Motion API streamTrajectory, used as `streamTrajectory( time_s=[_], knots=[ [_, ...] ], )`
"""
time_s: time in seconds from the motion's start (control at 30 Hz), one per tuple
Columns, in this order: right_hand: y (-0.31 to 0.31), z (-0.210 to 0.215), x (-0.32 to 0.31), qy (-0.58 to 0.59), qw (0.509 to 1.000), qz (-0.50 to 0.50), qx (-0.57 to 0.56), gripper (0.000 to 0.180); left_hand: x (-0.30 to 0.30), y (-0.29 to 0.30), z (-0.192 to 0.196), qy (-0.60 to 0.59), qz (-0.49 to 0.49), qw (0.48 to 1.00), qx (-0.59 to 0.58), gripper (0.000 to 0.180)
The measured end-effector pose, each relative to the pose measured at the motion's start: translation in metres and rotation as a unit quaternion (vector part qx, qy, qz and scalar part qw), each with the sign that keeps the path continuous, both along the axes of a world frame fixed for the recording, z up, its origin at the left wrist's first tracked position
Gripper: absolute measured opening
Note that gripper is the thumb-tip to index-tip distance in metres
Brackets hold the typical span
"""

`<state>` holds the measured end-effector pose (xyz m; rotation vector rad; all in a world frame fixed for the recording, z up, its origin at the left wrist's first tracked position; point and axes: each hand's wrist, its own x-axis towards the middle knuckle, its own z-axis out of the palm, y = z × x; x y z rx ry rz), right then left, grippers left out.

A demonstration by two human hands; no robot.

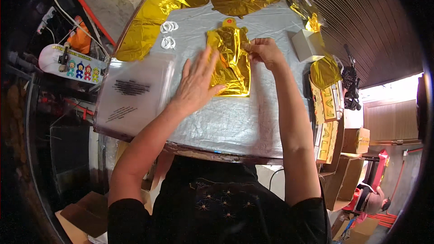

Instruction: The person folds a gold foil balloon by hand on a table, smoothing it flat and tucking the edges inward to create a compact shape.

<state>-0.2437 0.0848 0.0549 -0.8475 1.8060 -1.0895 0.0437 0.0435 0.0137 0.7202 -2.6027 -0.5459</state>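
A folded gold foil balloon (234,65) lies on the silver-covered table (217,129) in front of me, crinkled and shiny. At its far end a tab with a red spot sticks out. My left hand (196,81) rests along its left edge, fingers stretched out and slightly blurred. Thumb and fingers of my right hand (266,53) are pinched together at the balloon's upper right edge. Two bundles of white coiled loops (168,27) lie to its left, beyond my left hand.
Stacked clear plastic bags (135,86) cover the table's left front. More gold foil balloons (151,22) spread along the far and left edges. On the right stands a small white box (307,46), with gold foil (325,71) hanging over the edge beside it. A skateboard (72,63) is off to the left.
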Motion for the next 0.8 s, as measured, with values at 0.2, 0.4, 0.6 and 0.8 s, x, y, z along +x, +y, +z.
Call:
streamTrajectory(
  time_s=[0.2,0.4,0.6,0.8],
  knots=[
    [0.047,0.058,0.018,0.021,0.974,0.05,-0.22,0.015,-0.008,-0.038,0.002,0.156,0.069,0.946,0.278,0.13],
    [0.133,0.072,0.054,0.216,0.916,0.117,-0.318,0.017,-0.023,-0.041,0.045,0.228,-0.134,0.954,0.144,0.057],
    [0.193,-0.003,0.057,0.418,0.848,0.197,-0.259,0.024,-0.013,-0.029,0.008,0.15,-0.177,0.972,0.039,0.052],
    [0.201,-0.015,0.056,0.434,0.842,0.2,-0.251,0.027,-0.041,0.01,0.019,0.115,-0.197,0.974,-0.012,0.037]
  ],
)
